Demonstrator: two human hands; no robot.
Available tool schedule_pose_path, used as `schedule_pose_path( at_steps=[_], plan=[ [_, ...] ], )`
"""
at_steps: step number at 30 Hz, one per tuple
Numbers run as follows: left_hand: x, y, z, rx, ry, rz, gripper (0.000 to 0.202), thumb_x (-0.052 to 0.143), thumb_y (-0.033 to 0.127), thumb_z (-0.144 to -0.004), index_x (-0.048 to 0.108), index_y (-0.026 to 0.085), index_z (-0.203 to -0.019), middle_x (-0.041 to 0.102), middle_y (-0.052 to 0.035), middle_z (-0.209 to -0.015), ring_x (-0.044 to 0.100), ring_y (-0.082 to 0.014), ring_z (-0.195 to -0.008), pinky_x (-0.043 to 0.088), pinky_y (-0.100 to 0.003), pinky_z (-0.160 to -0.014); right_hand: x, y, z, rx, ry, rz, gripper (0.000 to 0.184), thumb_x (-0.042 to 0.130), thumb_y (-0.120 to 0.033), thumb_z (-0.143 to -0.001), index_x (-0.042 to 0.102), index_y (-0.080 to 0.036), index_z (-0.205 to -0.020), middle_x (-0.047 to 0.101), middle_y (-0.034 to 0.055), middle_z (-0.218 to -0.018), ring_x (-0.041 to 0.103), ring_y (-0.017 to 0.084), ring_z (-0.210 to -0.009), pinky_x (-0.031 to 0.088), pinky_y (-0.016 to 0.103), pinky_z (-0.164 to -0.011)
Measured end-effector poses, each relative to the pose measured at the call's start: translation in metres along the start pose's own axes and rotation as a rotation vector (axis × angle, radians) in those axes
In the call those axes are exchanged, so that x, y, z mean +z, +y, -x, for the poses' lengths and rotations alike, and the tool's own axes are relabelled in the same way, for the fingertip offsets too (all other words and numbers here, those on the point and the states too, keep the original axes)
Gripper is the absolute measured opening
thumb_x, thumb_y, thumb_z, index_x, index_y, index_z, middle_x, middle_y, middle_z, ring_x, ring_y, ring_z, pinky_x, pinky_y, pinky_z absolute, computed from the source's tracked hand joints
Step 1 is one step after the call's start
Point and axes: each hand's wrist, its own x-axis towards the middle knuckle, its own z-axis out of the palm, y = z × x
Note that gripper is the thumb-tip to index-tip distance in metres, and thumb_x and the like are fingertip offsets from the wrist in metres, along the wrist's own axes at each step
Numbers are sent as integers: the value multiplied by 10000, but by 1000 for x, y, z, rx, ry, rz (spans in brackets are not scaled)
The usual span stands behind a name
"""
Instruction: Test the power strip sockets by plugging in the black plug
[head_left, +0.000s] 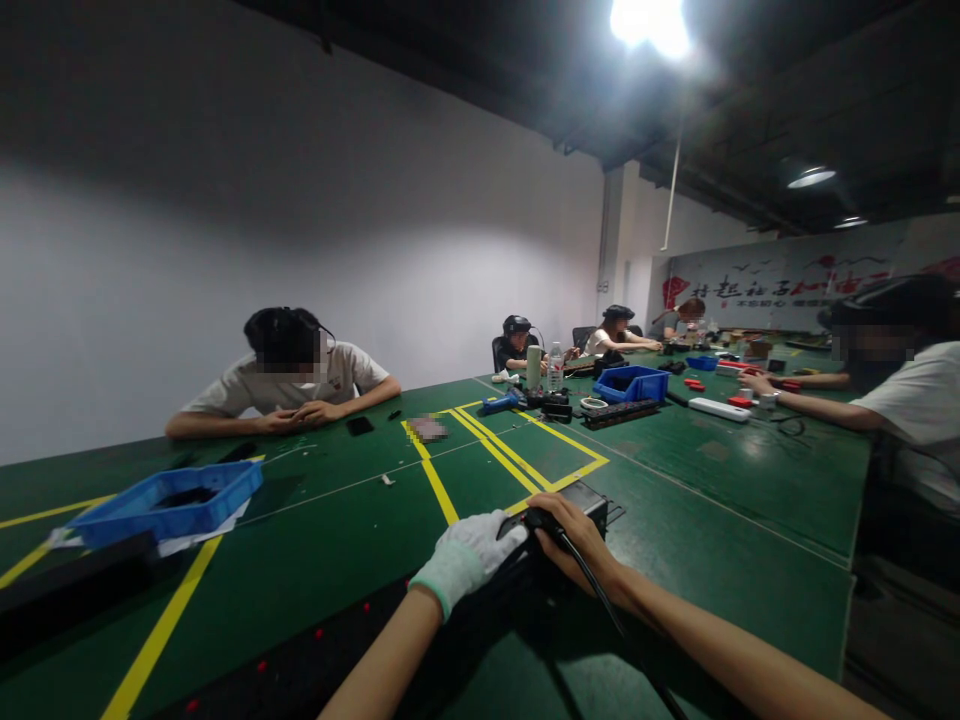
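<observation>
A long black power strip (341, 632) with several small red spots lies along the near side of the green table, running from lower left to centre. My left hand (469, 555), in a white glove with a green cuff, has its fingers curled over the strip's far end. Bare, my right hand (576, 532) grips a black plug (537, 519) close to the left fingertips. From that plug a black cable (600, 592) runs down past my right wrist. My fingers hide where the plug meets the strip. A dark metal end piece (592, 500) shows beyond my right hand.
A blue tray (247, 488) and a black bar (75, 585) lie on the left. Yellow tape (431, 470) marks the green table (720, 540). Across it sits a person (300, 385); others work farther along and on the right. A blue bin (656, 385) and a bottle (555, 370) stand farther back.
</observation>
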Motion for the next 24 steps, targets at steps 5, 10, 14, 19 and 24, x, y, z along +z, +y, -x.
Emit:
schedule_pose_path(
  at_steps=[5, 10, 14, 19, 24],
  plan=[
    [-6, 1, 0, -61, -15, 45, 445, 184, 417, -995, 482, 239, -1274, 613, -105, -1075, 623, -211, -952, 530, -358, -796, -1, -2, -2, -5, -1, -5, 333, 501, -185, -892, 505, -235, -1222, 617, 88, -1172, 598, 228, -1101, 486, 382, -965],
    [-8, 2, 0, -100, -28, 90, 411, 232, 430, -985, 500, 275, -1256, 627, -84, -1041, 625, -207, -965, 519, -354, -825, 1, 0, -1, -3, 7, -5, 316, 491, -172, -890, 512, -239, -1198, 622, 85, -1154, 612, 230, -1072, 501, 379, -938],
    [-8, 3, -1, -147, -34, 135, 475, 185, 486, -982, 520, 239, -1209, 641, -94, -1040, 636, -218, -974, 521, -358, -820, 4, 6, 1, -7, 3, -7, 315, 488, -177, -894, 503, -240, -1202, 621, 82, -1154, 611, 226, -1079, 499, 370, -936],
    [-8, 4, -2, -161, -37, 159, 518, 175, 528, -975, 514, 208, -1202, 639, -110, -1095, 637, -224, -992, 518, -359, -829, 4, 7, 1, -5, 2, -4, 318, 497, -180, -890, 505, -241, -1202, 621, 79, -1153, 606, 231, -1087, 491, 384, -946],
    [-9, 4, -1, -132, -41, 138, 508, 155, 480, -988, 498, 197, -1233, 630, -124, -1088, 625, -234, -1001, 518, -388, -832, 1, 3, 0, -4, -2, -5, 302, 499, -194, -899, 511, -238, -1197, 622, 86, -1159, 610, 231, -1084, 496, 376, -941]
  ],
)
